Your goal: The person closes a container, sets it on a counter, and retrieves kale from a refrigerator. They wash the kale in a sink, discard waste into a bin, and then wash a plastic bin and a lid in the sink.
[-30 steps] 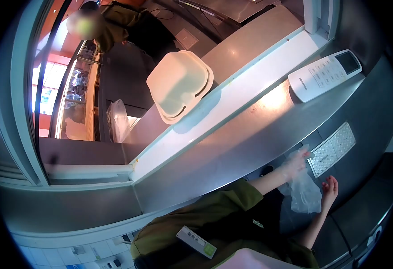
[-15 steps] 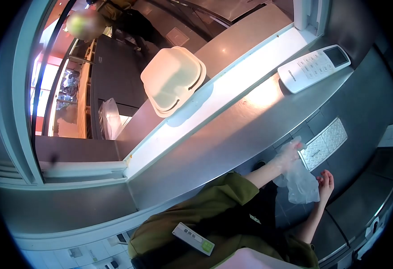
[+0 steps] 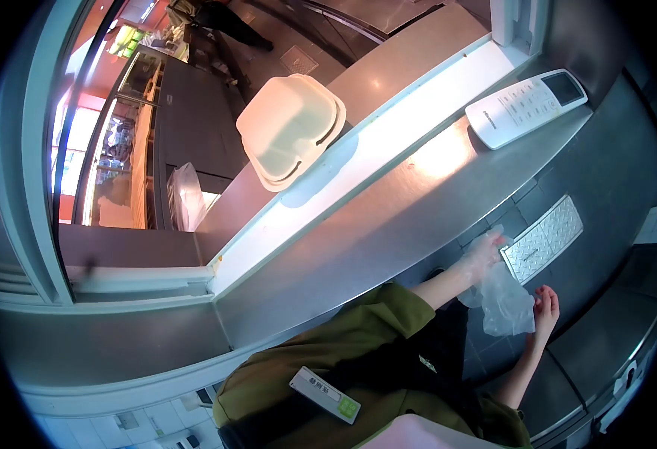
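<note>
Co-worker's legs (image 3: 231, 22) have shifted toward the view's top edge. Clear film (image 3: 506, 305) surrounds your left hand (image 3: 495, 242), beside the worktop (image 3: 373, 228); its grip cannot be determined. Your right hand (image 3: 545, 308) curls near the film's edge, contact unclear. Uneven pulling could tear slack film.

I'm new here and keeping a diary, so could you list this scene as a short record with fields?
Left hand: inside clear plastic
Right hand: bare, beside the plastic's edge; contact unclear
Food box: pale, looks closed, at the window sill
Remote control: white, on the metal counter
Floor: patterned metal plate
</note>
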`<state>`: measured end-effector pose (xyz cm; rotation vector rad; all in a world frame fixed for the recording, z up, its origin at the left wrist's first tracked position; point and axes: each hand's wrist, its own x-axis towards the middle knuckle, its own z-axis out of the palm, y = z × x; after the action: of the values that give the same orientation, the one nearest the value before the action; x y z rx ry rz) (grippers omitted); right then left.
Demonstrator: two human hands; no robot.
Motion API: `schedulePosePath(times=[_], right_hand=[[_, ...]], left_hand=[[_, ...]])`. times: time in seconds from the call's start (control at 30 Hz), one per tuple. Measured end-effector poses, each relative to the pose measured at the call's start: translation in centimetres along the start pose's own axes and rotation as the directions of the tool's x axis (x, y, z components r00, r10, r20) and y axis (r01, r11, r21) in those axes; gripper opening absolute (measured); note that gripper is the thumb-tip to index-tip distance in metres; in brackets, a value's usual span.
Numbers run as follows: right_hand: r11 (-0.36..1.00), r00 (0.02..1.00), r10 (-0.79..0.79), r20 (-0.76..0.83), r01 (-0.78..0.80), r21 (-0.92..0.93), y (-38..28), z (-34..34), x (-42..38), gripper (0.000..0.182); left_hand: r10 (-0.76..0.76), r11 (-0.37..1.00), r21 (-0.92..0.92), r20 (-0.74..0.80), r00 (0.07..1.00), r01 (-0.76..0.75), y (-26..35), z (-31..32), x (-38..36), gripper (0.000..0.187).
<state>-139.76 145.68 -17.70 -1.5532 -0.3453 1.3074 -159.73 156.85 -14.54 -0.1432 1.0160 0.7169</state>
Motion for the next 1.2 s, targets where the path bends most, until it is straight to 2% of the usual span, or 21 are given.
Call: schedulePosePath(times=[0.1,0.2,0.4,0.47,0.6,0.7,0.8,1.0,1.1,1.2], right_hand=[[1.000,1.000,0.000,0.006,0.000,-0.003,0.2,0.2,-0.1,0.022],[1.000,1.000,0.002,0.012,-0.002,-0.028,0.4,0.5,-0.3,0.022],[0.999,1.000,-0.005,-0.003,0.005,-0.035,0.4,0.2,-1.1,0.022],[0.999,1.000,-0.013,0.003,0.013,-0.037,0.8,-0.6,-0.8,0.021],[0.999,1.000,0.011,-0.007,-0.011,-0.048,0.2,-0.2,-1.5,0.020],[0.999,1.000,0.009,0.000,-0.009,-0.047,0.3,0.2,-1.4,0.018],[0.996,0.999,0.022,0.024,-0.019,-0.086,0.4,0.5,-1.3,0.017],[0.995,1.000,0.010,0.025,-0.008,-0.101,0.9,1.2,-1.1,0.015],[0.993,0.999,0.027,0.022,-0.025,-0.111,1.0,1.2,-0.9,0.015],[0.998,0.998,0.045,0.048,-0.042,-0.056,1.8,1.0,-0.1,0.016]], left_hand=[[0.032,0.999,0.036,0.008,0.999,-0.032,-0.5,-1.4,1.7,0.027],[-0.021,1.000,0.021,-0.034,0.999,0.022,-0.7,-1.5,1.5,0.028],[-0.049,0.997,0.065,0.026,0.998,0.047,-0.8,-1.3,1.0,0.030],[-0.034,0.997,0.069,-0.002,0.999,0.034,-1.1,-1.3,1.5,0.029],[-0.001,0.998,0.060,0.021,1.000,0.000,-1.4,-1.7,2.3,0.028],[-0.014,0.999,0.048,0.044,0.999,0.012,-1.4,-2.0,2.5,0.027],[-0.001,0.999,0.043,-0.010,1.000,0.001,-1.7,-2.0,2.9,0.028],[-0.036,0.999,0.025,0.037,0.999,0.036,-1.4,-2.2,2.5,0.031],[-0.096,0.995,-0.017,-0.032,0.995,0.095,-1.0,-1.7,2.0,0.030],[-0.078,0.997,-0.021,-0.024,0.997,0.077,-1.2,-2.4,3.0,0.031]])
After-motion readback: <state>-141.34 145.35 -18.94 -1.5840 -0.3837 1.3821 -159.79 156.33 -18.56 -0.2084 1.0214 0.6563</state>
